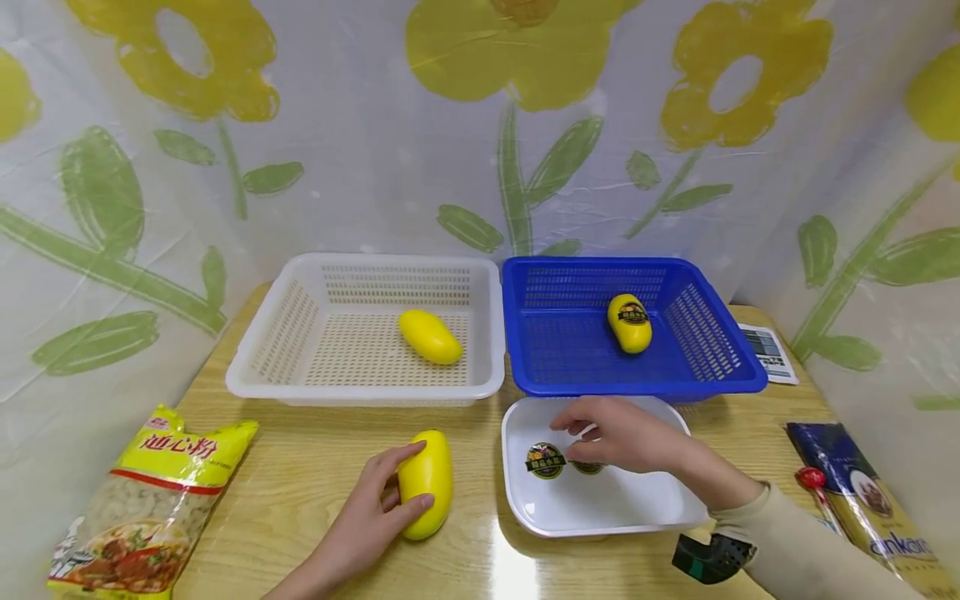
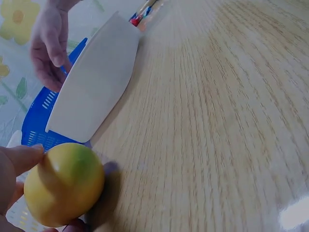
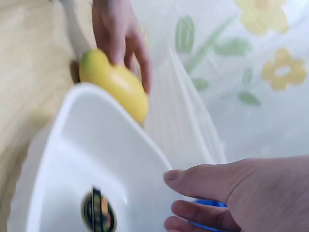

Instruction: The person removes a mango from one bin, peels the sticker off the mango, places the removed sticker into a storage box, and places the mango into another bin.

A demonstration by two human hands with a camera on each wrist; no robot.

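Observation:
A yellow mango [image 1: 431,492] lies on the wooden table, and my left hand [image 1: 375,504] grips it from its left side, thumb and fingers around it. The left wrist view shows the same mango [image 2: 67,183] with a greenish patch on its end. My right hand [image 1: 626,437] hovers over a white basin [image 1: 637,504], fingers loosely bent and apart, with nothing visible between them. Two round dark fruit stickers lie in the basin; one sticker [image 1: 545,460] is in full view, the other sticker [image 1: 587,467] is partly covered by my fingers.
Behind stand a white basket [image 1: 363,392] holding a plain mango [image 1: 431,337] and a blue basket [image 1: 555,350] holding a stickered mango [image 1: 630,323]. A pasta bag [image 1: 150,508] lies left; another packet [image 1: 870,508] and a red spoon [image 1: 812,478] lie right.

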